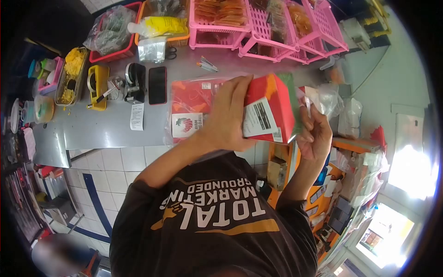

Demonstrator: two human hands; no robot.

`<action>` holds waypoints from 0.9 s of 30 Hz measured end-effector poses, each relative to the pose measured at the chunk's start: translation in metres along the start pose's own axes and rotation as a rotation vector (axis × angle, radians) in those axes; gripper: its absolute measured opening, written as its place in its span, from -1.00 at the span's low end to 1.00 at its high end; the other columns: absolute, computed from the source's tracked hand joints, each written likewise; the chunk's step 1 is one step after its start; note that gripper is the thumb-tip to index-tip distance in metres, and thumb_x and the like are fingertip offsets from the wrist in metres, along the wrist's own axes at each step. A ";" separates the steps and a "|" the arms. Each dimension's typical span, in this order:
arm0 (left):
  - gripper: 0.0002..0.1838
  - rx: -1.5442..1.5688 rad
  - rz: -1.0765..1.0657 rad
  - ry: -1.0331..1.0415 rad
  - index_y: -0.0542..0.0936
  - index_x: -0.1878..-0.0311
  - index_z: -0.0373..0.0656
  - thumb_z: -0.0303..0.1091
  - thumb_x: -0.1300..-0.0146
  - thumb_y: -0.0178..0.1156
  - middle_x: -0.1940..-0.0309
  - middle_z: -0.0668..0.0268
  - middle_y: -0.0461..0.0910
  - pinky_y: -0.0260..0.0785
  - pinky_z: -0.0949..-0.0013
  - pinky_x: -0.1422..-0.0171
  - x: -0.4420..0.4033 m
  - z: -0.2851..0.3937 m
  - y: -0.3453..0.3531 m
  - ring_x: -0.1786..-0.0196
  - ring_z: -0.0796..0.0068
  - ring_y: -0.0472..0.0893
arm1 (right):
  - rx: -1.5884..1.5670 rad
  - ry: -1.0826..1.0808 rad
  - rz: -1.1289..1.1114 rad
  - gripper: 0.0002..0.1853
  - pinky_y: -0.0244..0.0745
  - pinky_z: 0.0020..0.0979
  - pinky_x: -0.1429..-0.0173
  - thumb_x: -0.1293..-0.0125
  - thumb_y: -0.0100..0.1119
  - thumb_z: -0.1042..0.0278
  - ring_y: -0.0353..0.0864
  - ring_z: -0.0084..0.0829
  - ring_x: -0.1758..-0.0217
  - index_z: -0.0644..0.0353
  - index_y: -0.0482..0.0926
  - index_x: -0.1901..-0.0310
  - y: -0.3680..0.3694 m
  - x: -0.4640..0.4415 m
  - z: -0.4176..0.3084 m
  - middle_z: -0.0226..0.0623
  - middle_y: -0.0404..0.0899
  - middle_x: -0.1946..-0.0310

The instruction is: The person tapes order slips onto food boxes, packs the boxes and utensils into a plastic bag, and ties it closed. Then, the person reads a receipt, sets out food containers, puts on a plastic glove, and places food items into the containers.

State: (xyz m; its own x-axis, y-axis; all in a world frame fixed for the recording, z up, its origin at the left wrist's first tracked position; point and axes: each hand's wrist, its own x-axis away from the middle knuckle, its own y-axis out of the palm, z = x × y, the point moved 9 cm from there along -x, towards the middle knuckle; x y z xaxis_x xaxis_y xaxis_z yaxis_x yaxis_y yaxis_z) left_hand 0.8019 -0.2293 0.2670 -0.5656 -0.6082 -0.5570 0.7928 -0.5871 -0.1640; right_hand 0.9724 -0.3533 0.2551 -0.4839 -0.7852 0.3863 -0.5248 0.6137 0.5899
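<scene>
My left hand (226,115) is wrapped around a red box (280,101) with a white label and a green side, holding it tilted above the counter's front edge. At the box's right end, the fingers of my right hand (314,131) are closed on clear plastic (327,99). Behind my left wrist, a flat red package (191,101) in clear wrap lies on the counter.
On the metal counter (115,122) are a black phone (157,85), a tape dispenser (135,82), a yellow tool (98,85) and a food tray (71,76). Pink baskets (219,34) and a red bin (115,55) line the back. A blurred person (62,258) is at lower left.
</scene>
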 end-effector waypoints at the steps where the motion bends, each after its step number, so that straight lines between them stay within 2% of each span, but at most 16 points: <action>1: 0.23 -0.345 -0.190 0.031 0.15 -0.45 -0.41 -0.19 0.31 0.62 -0.28 -0.11 0.29 0.17 -0.01 -0.43 0.004 -0.004 0.005 -0.32 -0.01 0.33 | -0.016 0.000 0.005 -0.67 0.00 -0.67 0.64 -0.49 -0.03 0.31 0.05 -0.70 0.71 0.30 0.48 -0.17 -0.005 -0.003 0.001 -0.42 0.29 0.51; 2: 0.27 -0.433 -0.307 0.042 0.11 -0.48 -0.40 -0.14 0.31 0.58 -0.26 -0.16 0.29 0.17 -0.06 -0.44 0.002 -0.007 0.004 -0.27 -0.20 0.34 | -0.009 -0.001 -0.069 -0.66 0.01 -0.67 0.64 -0.49 -0.03 0.32 0.05 -0.70 0.71 0.31 0.47 -0.18 -0.004 -0.010 0.001 -0.42 0.30 0.50; 3: 0.27 -0.435 -0.321 0.045 0.11 -0.48 -0.40 -0.14 0.31 0.58 -0.26 -0.16 0.29 0.17 -0.06 -0.44 -0.001 -0.003 -0.008 -0.27 -0.20 0.34 | -0.001 -0.006 -0.144 -0.65 0.02 -0.66 0.63 -0.48 -0.02 0.32 0.05 -0.69 0.71 0.32 0.46 -0.20 -0.001 -0.016 0.001 -0.42 0.31 0.50; 5: 0.26 -0.691 -0.643 -0.041 0.12 -0.49 -0.38 -0.14 0.30 0.59 -0.25 -0.14 0.30 0.19 -0.06 -0.42 0.007 -0.014 -0.005 -0.30 -0.16 0.35 | 0.093 -0.063 -0.141 -0.64 0.03 -0.65 0.63 -0.48 0.00 0.32 0.10 -0.69 0.71 0.32 0.47 -0.20 0.005 -0.018 -0.004 -0.39 0.34 0.47; 8: 0.26 -0.974 -0.905 -0.188 0.12 -0.51 -0.34 -0.14 0.29 0.59 -0.25 -0.12 0.30 0.20 -0.06 -0.41 0.020 -0.037 0.000 -0.31 -0.13 0.35 | 0.211 -0.075 -0.193 -0.60 0.05 -0.63 0.64 -0.49 0.00 0.30 0.19 -0.65 0.70 0.33 0.40 -0.26 0.025 -0.019 0.000 -0.31 0.45 0.42; 11: 0.29 -0.713 -0.771 -0.066 0.11 -0.52 -0.32 -0.07 0.29 0.60 -0.25 -0.11 0.28 0.18 -0.09 -0.42 0.020 -0.039 0.005 -0.32 -0.11 0.35 | 0.362 -0.142 -0.175 -0.57 0.17 -0.60 0.62 -0.51 -0.01 0.32 0.37 -0.57 0.66 0.36 0.31 -0.30 0.050 -0.008 0.002 -0.19 0.53 0.36; 14: 0.33 -0.723 -0.776 -0.087 0.09 -0.53 -0.32 0.02 0.30 0.61 -0.26 -0.12 0.27 0.17 -0.13 -0.43 0.023 -0.042 0.009 -0.33 -0.14 0.34 | 0.467 -0.034 -0.373 -0.58 0.36 -0.56 0.53 -0.51 -0.02 0.39 0.50 -0.51 0.59 0.37 0.24 -0.29 0.080 0.002 0.013 -0.16 0.58 0.35; 17: 0.34 -0.867 -0.662 -0.116 0.10 -0.54 -0.29 0.10 0.28 0.60 -0.22 -0.12 0.29 0.19 -0.16 -0.40 0.021 -0.037 -0.046 -0.30 -0.15 0.35 | 0.733 -0.083 -0.449 -0.70 0.49 -0.50 0.41 -0.49 -0.03 0.48 0.59 -0.49 0.51 0.40 0.33 -0.17 0.079 0.002 -0.009 -0.24 0.58 0.43; 19: 0.29 -0.843 -0.622 -0.216 0.13 -0.53 -0.26 0.10 0.25 0.59 -0.24 -0.10 0.25 0.19 -0.21 -0.38 0.027 -0.040 -0.078 -0.32 -0.16 0.32 | 1.043 0.062 -0.421 -0.82 0.52 -0.49 0.33 -0.49 -0.04 0.51 0.61 -0.50 0.48 0.40 0.42 -0.03 0.069 -0.008 -0.012 -0.35 0.56 0.51; 21: 0.05 -1.115 -0.769 -0.466 0.27 -0.42 -0.25 0.01 0.11 0.53 -0.15 -0.06 0.41 0.36 -0.08 -0.24 0.050 -0.066 -0.105 -0.25 -0.07 0.45 | 1.196 0.038 -0.513 -0.89 0.51 -0.42 0.33 -0.44 0.04 0.49 0.63 -0.42 0.50 0.34 0.51 0.12 0.115 -0.022 -0.023 -0.29 0.56 0.54; 22: 0.05 -1.126 -0.757 -0.463 0.27 -0.42 -0.25 0.01 0.11 0.53 -0.15 -0.06 0.41 0.36 -0.08 -0.24 0.060 -0.075 -0.111 -0.25 -0.07 0.45 | 1.488 -0.093 -0.687 -0.87 0.50 -0.36 0.32 -0.43 0.08 0.42 0.63 -0.32 0.50 0.31 0.53 0.15 0.147 -0.032 -0.023 -0.22 0.57 0.53; 23: -0.14 -0.989 -0.711 -0.519 0.37 -0.30 -0.25 -0.08 0.04 0.48 0.02 -0.01 0.52 0.45 -0.01 -0.09 0.075 -0.093 -0.114 -0.11 -0.02 0.56 | 1.777 -0.244 -0.853 -0.84 0.49 -0.30 0.32 -0.41 0.11 0.35 0.62 -0.22 0.49 0.28 0.56 0.18 0.176 -0.045 -0.018 -0.14 0.57 0.52; 24: -0.34 -0.851 -0.667 -0.567 0.46 -0.17 -0.25 -0.17 -0.02 0.43 0.19 0.03 0.63 0.53 0.07 0.07 0.082 -0.103 -0.117 0.04 0.04 0.67 | 1.841 -0.295 -0.814 -0.79 0.48 -0.23 0.30 -0.38 0.13 0.26 0.62 -0.13 0.45 0.26 0.57 0.21 0.202 -0.074 -0.012 -0.08 0.57 0.51; 25: -0.34 -0.867 -0.657 -0.554 0.46 -0.17 -0.25 -0.17 -0.02 0.43 0.19 0.03 0.63 0.53 0.07 0.07 0.080 -0.100 -0.122 0.04 0.04 0.67 | 1.901 -0.350 -0.771 -0.74 0.46 -0.16 0.28 -0.36 0.15 0.17 0.61 -0.03 0.41 0.25 0.59 0.23 0.228 -0.112 0.001 -0.02 0.56 0.49; 26: -0.52 -0.848 -0.571 -0.541 0.50 -0.03 -0.21 -0.26 -0.05 0.37 0.39 0.09 0.62 0.53 0.08 0.21 0.075 -0.096 -0.132 0.24 0.05 0.68 | 1.805 -0.596 -0.857 -0.66 0.47 -0.07 0.25 -0.34 0.12 0.10 0.63 0.04 0.36 0.28 0.60 0.26 0.255 -0.162 0.023 0.02 0.58 0.49; 27: -0.70 -0.830 -0.488 -0.521 0.54 0.11 -0.17 -0.36 -0.08 0.30 0.58 0.16 0.61 0.52 0.10 0.36 0.070 -0.093 -0.142 0.44 0.06 0.69 | 1.785 -0.560 -0.812 -0.68 0.51 -0.05 0.22 -0.29 0.14 0.15 0.65 0.05 0.33 0.31 0.63 0.30 0.279 -0.227 0.055 0.04 0.62 0.45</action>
State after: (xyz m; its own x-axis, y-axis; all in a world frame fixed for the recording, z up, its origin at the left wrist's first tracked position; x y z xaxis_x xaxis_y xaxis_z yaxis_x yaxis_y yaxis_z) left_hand 0.6710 -0.1382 0.1756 -0.7322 -0.6741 0.0979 0.2526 -0.4021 -0.8801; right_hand 0.8977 0.0005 0.2930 0.2324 -0.9723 0.0241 -0.4818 -0.1366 -0.8656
